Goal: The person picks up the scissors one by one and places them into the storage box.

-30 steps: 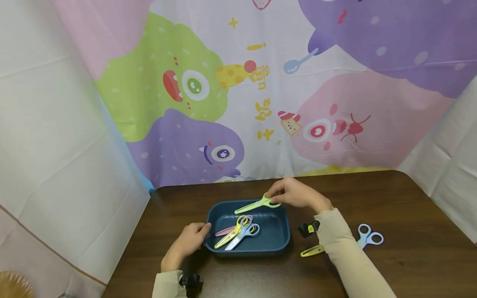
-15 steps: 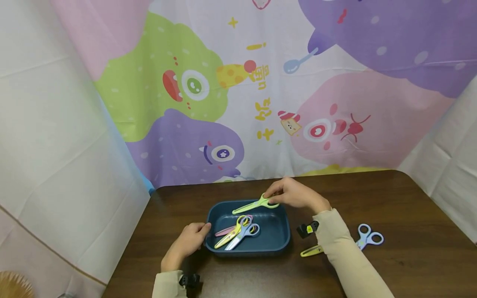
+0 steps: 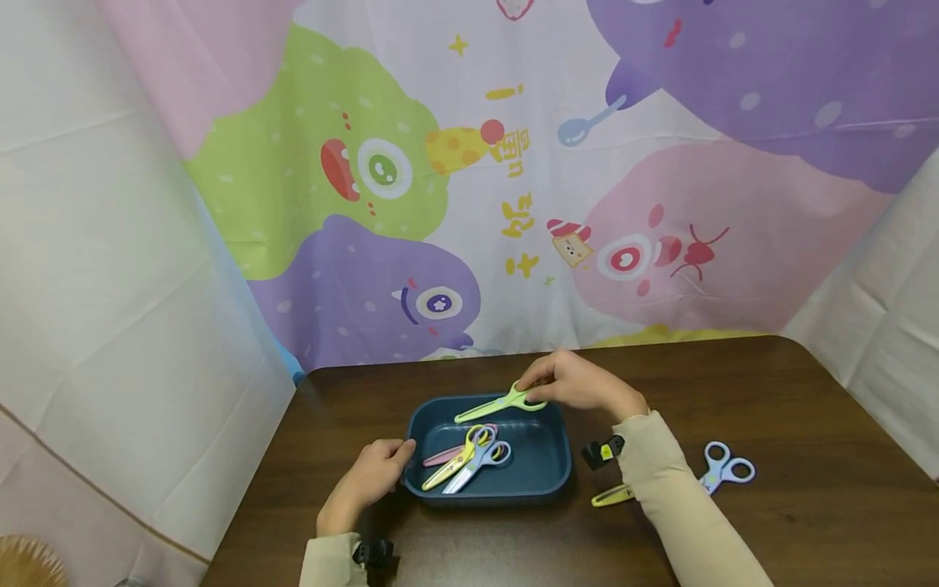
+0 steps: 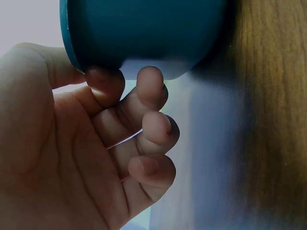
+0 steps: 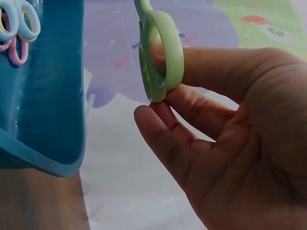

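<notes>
A dark blue rectangular tub [image 3: 534,469] stands on the table. My left hand [image 3: 372,473] grips its left wall, the thumb at the rim; in the left wrist view the index fingertip touches the tub's outside and the other fingers curl free. Over the tub's far side, my right hand [image 3: 583,381] pinches green scissors [image 3: 484,409] by the handle loops, blades pointing left. The right wrist view shows the thumb in one green loop [image 5: 173,52]. Inside the tub, pink scissors [image 3: 438,456], yellow scissors [image 3: 449,471] and blue scissors [image 3: 469,473] overlap.
On the brown table [image 3: 807,424], right of the tub, lie blue-handled scissors [image 3: 722,469] and a yellow scissors blade [image 3: 613,495], partly hidden under the right sleeve [image 3: 682,497]. A cartoon-printed cloth [image 3: 528,310] hangs behind the table's far edge.
My right hand has shifted slightly left with the green scissors, above the tub. My left hand, the tub and the scissors inside have not moved.
</notes>
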Motion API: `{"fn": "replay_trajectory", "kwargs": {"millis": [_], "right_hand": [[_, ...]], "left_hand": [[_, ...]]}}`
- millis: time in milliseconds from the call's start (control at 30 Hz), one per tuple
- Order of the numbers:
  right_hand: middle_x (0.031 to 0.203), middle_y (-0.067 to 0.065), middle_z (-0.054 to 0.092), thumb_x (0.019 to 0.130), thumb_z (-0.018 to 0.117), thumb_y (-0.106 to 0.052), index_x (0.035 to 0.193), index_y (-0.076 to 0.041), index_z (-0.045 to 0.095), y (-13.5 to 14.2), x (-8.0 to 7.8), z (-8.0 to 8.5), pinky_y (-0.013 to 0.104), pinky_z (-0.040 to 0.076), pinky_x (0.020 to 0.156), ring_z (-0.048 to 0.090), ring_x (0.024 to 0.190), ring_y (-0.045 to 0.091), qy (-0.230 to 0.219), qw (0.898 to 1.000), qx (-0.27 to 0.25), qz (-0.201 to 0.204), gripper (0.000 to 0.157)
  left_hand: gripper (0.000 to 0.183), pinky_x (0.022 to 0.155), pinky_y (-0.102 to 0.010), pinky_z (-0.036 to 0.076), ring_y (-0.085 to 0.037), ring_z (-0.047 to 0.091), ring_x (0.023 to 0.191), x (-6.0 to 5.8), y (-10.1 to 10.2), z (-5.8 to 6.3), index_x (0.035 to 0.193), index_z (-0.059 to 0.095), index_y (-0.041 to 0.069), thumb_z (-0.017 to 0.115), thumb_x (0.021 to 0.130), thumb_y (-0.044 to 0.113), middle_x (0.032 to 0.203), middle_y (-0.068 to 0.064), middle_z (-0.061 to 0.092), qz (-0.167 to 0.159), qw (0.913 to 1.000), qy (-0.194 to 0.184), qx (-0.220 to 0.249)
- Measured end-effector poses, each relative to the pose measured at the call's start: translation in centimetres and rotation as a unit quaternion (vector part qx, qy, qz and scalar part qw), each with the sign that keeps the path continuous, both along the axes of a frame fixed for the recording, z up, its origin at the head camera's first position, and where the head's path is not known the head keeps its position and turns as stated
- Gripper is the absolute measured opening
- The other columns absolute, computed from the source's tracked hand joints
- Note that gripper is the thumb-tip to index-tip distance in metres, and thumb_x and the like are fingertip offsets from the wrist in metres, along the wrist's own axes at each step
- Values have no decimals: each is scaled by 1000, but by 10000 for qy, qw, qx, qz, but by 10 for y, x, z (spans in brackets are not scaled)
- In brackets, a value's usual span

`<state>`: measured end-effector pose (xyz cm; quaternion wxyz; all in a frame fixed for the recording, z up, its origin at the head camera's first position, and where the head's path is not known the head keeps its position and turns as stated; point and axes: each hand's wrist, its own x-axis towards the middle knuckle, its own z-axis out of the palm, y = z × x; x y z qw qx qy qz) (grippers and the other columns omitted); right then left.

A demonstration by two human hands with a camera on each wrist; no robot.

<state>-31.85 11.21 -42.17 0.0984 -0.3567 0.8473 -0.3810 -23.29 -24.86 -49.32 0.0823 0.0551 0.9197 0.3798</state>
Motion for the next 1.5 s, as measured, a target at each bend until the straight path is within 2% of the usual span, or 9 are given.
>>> {"fn": "replay_trajectory", "kwargs": {"millis": [400,900,1167,1500], "right_hand": [[112,0,77,95,75,-18,113,-14,80,-5,-4,-7,31,58,86,69,100,12,-114,9999,35,-94,19],[111,0,77,95,75,-16,112,-14,80,-10,-7,-11,30,58,85,69,97,11,-194,9997,124,-26,18],[109,3,78,94,75,-14,111,-11,80,-12,-9,-13,27,57,80,68,92,11,-203,9997,86,99,18],[109,4,77,94,75,-14,110,-11,80,-14,-8,-17,27,57,79,67,91,11,-290,9995,88,87,17]], "left_hand": [[41,55,-33,42,-17,50,53,0,1,1,73,53,9,50,109,27,62,-2,49,66,10000,12,16],[40,56,-33,43,-17,51,54,0,0,0,75,56,8,49,109,27,63,-2,50,96,9999,-8,28],[40,56,-33,43,-17,50,54,1,1,0,77,59,6,50,109,28,61,-1,49,183,9998,-28,107],[40,57,-33,44,-17,51,55,0,-1,-1,77,57,6,50,109,28,63,-2,49,50,9999,4,108]]}}
